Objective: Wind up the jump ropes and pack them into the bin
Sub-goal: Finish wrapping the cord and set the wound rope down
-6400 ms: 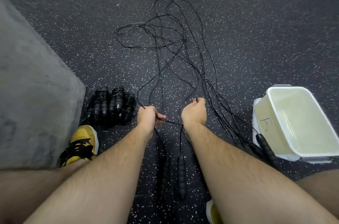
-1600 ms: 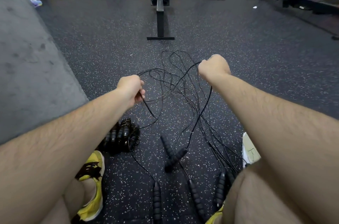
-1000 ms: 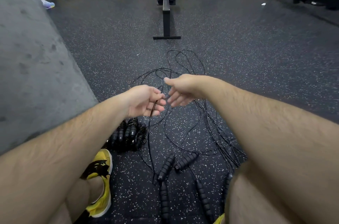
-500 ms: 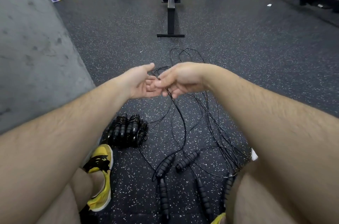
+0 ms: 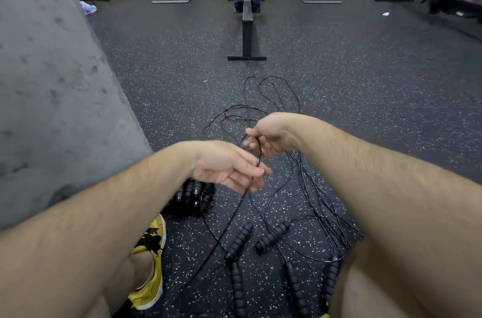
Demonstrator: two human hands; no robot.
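Cord [image 5: 258, 157] across left fingers [image 5: 245, 171], pinched in right fingers [image 5: 268, 147].

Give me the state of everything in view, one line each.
right hand: pinches the cord, fingers curled.
left hand: cord runs between thumb and fingers; grip unclear.
cord: held off the floor between both hands.
loose ropes: tangled, unwound on the floor.
wound ropes: bundled on the floor.
handles: lying on the floor, untouched.
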